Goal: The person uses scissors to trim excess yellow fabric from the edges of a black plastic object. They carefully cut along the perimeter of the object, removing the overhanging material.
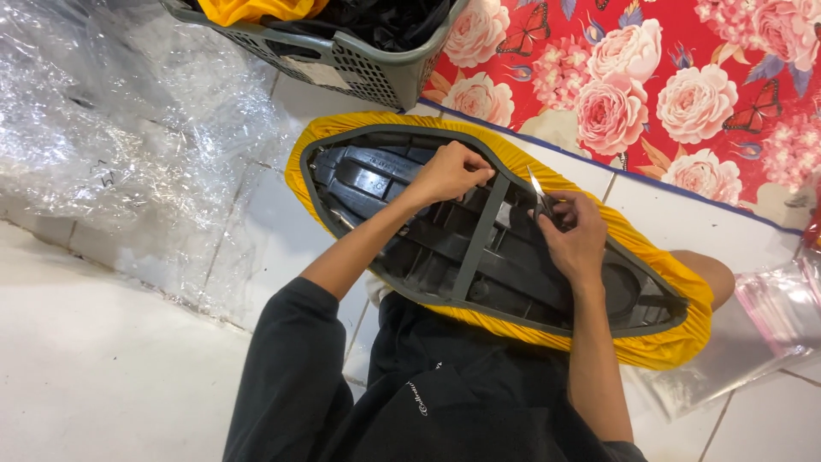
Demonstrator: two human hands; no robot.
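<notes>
An upturned motorcycle seat (479, 248), its black ribbed plastic underside facing up, is rested across the person's lap above a white tiled floor (111, 359), with a yellow elastic cover (658, 346) stretched around its rim. A grey strap (481, 235) is run across the underside from the far edge to the near edge. The left hand (451, 171) is closed in a pinch at the far end of that strap, close to the seat's far edge, though exactly what is caught between the fingers cannot be made out. The right hand (575, 235) is wrapped shut around a pair of small scissors (539, 195), whose bright blades are pointed up and away, just beside the strap and the left hand's knuckles. A grey laundry basket (359, 60) holding yellow and black fabric is stood at the far side of the floor, crumpled clear plastic sheeting (111, 145) is heaped towards the floor's left edge, and a red floral mat (667, 85) is laid at the far right. Risk is judged to lie in the closeness of the blades: the left fingers could be nicked, or the stretched yellow cover snipped, should the seat rock on the lap. Tension on the strap could also be lost if the pinch slackens.
</notes>
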